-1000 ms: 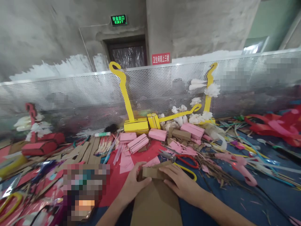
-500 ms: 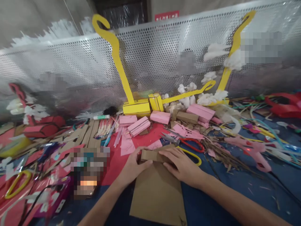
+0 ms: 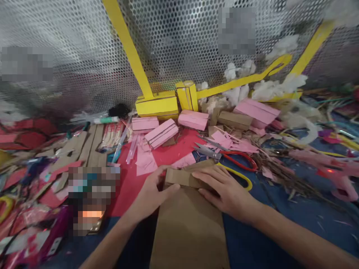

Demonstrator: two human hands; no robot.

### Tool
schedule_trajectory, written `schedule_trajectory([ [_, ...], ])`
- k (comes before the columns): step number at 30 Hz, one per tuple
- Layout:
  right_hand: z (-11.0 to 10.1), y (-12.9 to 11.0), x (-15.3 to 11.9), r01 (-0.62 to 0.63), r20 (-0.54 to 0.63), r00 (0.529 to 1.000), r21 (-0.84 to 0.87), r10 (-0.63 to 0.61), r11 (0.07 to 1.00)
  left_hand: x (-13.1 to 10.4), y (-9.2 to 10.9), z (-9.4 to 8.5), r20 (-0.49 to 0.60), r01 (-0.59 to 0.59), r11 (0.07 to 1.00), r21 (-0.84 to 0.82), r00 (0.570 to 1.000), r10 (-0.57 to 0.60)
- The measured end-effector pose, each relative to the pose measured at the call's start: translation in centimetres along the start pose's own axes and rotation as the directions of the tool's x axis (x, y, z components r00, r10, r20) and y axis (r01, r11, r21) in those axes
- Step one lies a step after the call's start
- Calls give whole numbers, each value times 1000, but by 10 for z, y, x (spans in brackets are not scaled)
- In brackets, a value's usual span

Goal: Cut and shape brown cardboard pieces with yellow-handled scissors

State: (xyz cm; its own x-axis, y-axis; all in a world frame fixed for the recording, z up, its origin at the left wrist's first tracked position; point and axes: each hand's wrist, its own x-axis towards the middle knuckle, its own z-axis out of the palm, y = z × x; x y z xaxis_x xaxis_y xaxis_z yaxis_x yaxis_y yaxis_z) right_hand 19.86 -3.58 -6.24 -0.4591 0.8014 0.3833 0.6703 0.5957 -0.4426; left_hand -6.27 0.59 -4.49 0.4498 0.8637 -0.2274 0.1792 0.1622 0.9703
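Note:
A long strip of brown cardboard [image 3: 190, 228] lies in front of me, its far end folded up into a small box shape. My left hand [image 3: 153, 196] grips the left end of this fold, thumb on the near side and fingers behind. From the right, my right hand [image 3: 220, 186] holds the other end, its fingers laid over the top. Just beyond my right hand are scissors with red handles [image 3: 241, 160] and a yellow-handled pair [image 3: 244, 181]. Small pink boxes [image 3: 162, 133] stand behind the fold.
Yellow boxes with long strips [image 3: 157, 104] stand against a perforated metal panel [image 3: 179, 45]. At right lies a pink glue gun [image 3: 331, 168] with a red light. Cardboard strips [image 3: 92, 145], red paper [image 3: 131, 186] and a blurred-out item [image 3: 94, 198] are at left.
The view has tilted down and moved closer, so the yellow strips' tops are out of frame. Both hands keep their hold on the folded cardboard, with little change in their position.

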Motion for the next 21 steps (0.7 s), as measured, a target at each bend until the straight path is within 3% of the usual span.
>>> schedule_trajectory([
  [12, 2, 3, -2, 36, 30, 999, -14, -35, 999, 0, -12, -6, 28, -4, 999, -33, 1000, 5],
  [21, 1, 1, 0, 56, 38, 998, -30, -55, 998, -1, -10, -7, 18, -44, 996, 78, 999, 43],
])
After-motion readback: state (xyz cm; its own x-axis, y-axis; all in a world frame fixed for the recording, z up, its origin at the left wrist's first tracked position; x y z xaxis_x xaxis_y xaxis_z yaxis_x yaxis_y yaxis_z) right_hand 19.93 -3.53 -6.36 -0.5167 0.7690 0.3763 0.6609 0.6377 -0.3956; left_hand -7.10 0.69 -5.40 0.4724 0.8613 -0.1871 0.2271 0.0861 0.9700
